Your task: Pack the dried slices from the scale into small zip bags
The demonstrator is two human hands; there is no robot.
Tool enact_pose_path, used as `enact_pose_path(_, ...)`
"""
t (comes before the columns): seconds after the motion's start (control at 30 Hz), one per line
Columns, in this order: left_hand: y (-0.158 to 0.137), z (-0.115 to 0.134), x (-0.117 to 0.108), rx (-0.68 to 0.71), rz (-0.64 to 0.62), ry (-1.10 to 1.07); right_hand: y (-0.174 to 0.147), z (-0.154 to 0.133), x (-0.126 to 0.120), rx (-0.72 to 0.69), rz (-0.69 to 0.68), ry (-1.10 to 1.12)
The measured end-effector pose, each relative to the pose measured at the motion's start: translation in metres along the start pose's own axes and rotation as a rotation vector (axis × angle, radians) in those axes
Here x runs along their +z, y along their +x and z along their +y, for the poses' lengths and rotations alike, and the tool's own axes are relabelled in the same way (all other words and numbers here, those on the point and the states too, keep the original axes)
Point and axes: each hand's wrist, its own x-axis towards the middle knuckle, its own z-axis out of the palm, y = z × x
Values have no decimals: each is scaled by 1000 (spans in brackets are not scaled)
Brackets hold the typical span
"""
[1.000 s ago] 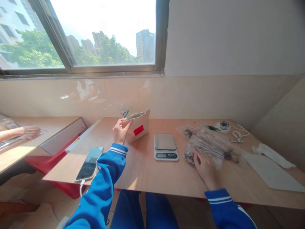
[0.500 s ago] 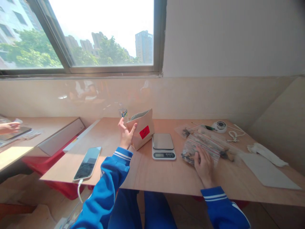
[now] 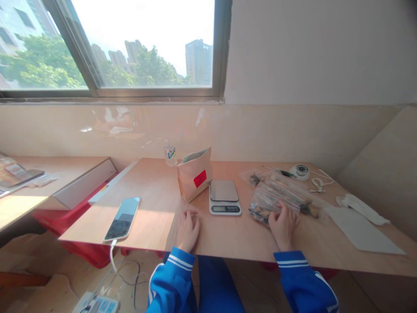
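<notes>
The person's left hand [image 3: 188, 229] lies flat on the pale wooden tabletop [image 3: 156, 204] just below the centre of the frame, fingers loosely spread and holding nothing. Above it, near but apart, stands the brown paper pouch with a red label [image 3: 194, 173], upright with its mouth open, perhaps so that things can be dropped in from above. Just right of the pouch sits the small silver digital kitchen scale [image 3: 224, 197], its display turned toward the person where it can be read.

The right hand [image 3: 282, 223], right of centre, rests on the near end of a pile of clear zip bags with red seal lines [image 3: 276, 198]. Its fingers curl over the bag's edge, but whether the grip pinches the plastic or merely presses on it cannot be told. The dark bits inside the bags are too small to make out.

In the lower left a smartphone in a light case [image 3: 123, 211] lies face up near the tabletop's edge, its white cable hanging toward the floor. A small clear bottle [image 3: 170, 155] is partly hidden behind the pouch. At the far right lie a white round device [image 3: 300, 171], a crumpled white cloth [image 3: 361, 208] and a pale flat sheet [image 3: 361, 234]. Both blue sleeves are cut off at the bottom edge.
</notes>
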Motion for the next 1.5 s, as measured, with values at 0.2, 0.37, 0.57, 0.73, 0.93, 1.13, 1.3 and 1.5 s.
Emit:
enact_pose_path(0.2, -1, 8, -13, -80, -30, -167, -6, -14, -27, 64, -25, -108)
enact_pose_path(0.37, -27, 46, -16, -190, -205, -533, -11, -79, -80, 53, -159, 9)
enact_pose_path(0.57, -48, 103, -17, -79, -373, -805, -7, -177, -113, 85, -640, 732)
enact_pose_path(0.73, -42, 94, -25, -194, -207, -852, -13, -206, -115, 19, -767, 891)
enact_pose_path(0.93, -39, 78, -28, -201, -155, -755, -24, -212, -103, -11, -785, 819)
enact_pose_path(1.13, -35, 74, -30, -162, -168, -654, -22, -211, -90, -78, -763, 734)
enact_pose_path(1.3, -28, 71, -37, -101, -214, -589, -9, -212, -85, 49, -908, 815)
enact_pose_path(1.5, -16, 72, -51, -15, -307, -576, 17, -207, -88, 182, -1221, 1047)
